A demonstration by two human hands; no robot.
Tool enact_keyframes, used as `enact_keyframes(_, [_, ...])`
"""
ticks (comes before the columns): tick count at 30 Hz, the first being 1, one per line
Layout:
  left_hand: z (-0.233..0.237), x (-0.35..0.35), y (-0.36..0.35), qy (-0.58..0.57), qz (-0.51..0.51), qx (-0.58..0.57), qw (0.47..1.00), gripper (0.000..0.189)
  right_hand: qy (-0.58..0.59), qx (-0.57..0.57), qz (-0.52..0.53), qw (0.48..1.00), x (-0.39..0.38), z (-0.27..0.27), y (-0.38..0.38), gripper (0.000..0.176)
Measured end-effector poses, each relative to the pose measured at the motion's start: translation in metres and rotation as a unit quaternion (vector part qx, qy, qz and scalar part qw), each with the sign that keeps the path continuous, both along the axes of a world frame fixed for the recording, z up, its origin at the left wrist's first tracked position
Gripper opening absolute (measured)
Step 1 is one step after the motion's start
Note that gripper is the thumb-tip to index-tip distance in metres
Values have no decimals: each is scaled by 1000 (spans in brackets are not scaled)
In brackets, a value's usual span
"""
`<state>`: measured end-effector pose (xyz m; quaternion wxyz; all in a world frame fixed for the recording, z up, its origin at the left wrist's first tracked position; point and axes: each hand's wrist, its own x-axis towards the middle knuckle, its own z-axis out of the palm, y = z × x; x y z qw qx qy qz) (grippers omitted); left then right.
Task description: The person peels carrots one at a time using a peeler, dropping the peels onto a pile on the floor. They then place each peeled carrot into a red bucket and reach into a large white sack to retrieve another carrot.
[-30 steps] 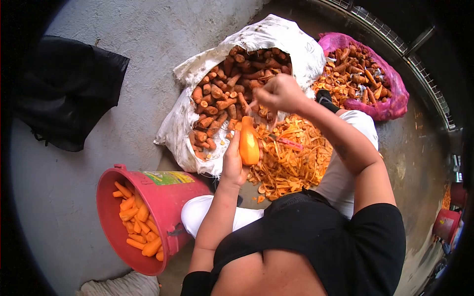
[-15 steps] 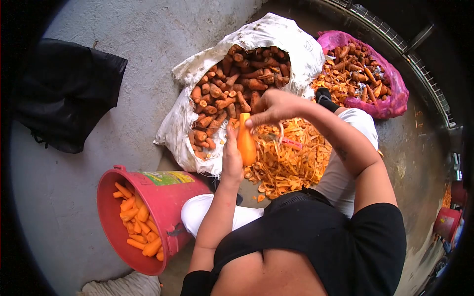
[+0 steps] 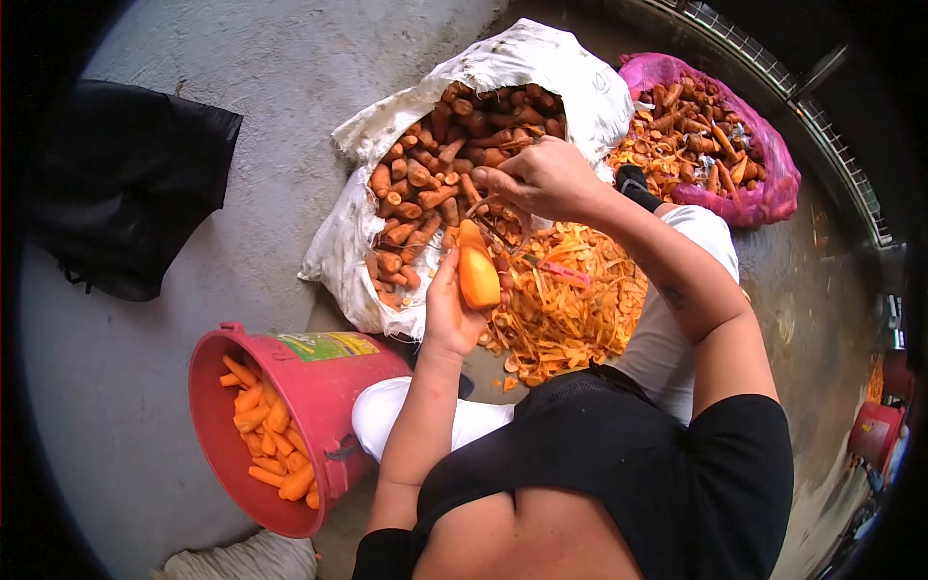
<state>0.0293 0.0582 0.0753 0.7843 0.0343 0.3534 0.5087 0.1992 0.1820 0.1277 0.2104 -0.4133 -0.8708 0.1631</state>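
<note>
My left hand (image 3: 456, 311) is wrapped round a thick orange carrot (image 3: 478, 275), which has a smooth peeled surface and stands nearly upright. Just above and to the right of the carrot's top, my right hand (image 3: 553, 182) is closed, apart from the carrot. Something thin and dark shows at its fingers, too small to name, and a strip of peel hangs below. Beneath both hands lies a heap of orange peelings (image 3: 580, 324) with a red object (image 3: 564, 274) on it.
Unpeeled carrots fill a white sack (image 3: 362, 290) ahead. A pink mesh bag (image 3: 778, 184) of carrots and scraps stands at the upper right. To the left, a tilted red bucket (image 3: 362, 362) holds peeled carrots. Black cloth (image 3: 135, 188) lies on the floor at the far left.
My right hand has moved up, away from the carrot's top. The carrot has turned in my left hand and shows a brighter face and a tapered top.
</note>
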Motion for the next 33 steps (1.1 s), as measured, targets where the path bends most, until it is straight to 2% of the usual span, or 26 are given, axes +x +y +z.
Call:
enact_keyframes(4, [-9,-5,1,9,21,67,997,29,45,-140,-84,986,5,5,5,44])
enact_keyframes(6, [-9,-7,-1,-11,22,74,997,27,119,-195,-109,968,10,-1,13,43])
enact_keyframes(8, [-16,-7,0,-13,47,66,997,27,179,-223,-103,953,14,-12,23,44])
enact_keyframes(9, [-11,-10,-2,-7,6,112,994,27,170,-228,-103,953,14,-12,24,44])
enact_keyframes(13, [-26,-6,1,118,77,82,987,32,150,-251,-57,955,13,-11,20,47])
enact_keyframes(16, [-28,-4,4,116,117,113,980,36,11,-256,-18,966,16,-46,36,48])
enact_keyframes(18, [-21,-2,1,126,111,104,980,38,-110,-313,23,943,17,-76,39,37])
enact_keyframes(19, [-17,-2,1,132,109,99,980,39,-231,-320,52,917,13,-93,39,31])
enact_keyframes(20, [-14,-2,1,167,106,102,975,39,-288,-362,88,882,16,-133,45,29])
enact_keyframes(21, [-13,-2,2,202,102,104,969,40,-366,-362,106,851,12,-143,32,32])
enact_keyframes(22, [-12,-2,2,237,97,106,961,41,-392,-368,86,839,18,-164,20,36])
enact_keyframes(23, [-15,-4,3,253,96,106,957,40,-440,-362,84,818,26,-205,10,38])
enact_keyframes(25, [-14,-7,4,270,87,107,953,41,-497,-357,69,788,39,-230,-17,46])
enact_keyframes(26, [-14,-8,5,278,82,107,951,41,-523,-302,71,794,47,-260,-31,47])
enact_keyframes(29, [-7,-5,5,292,133,99,942,41,-486,-308,-13,818,55,-292,-58,54])
enact_keyframes(31, [-15,-10,6,281,106,94,949,43,-458,-291,-63,838,59,-305,-69,57])
enact_keyframes(33, [-16,-13,6,249,87,77,961,46,-449,-270,-81,848,59,-314,-72,48])
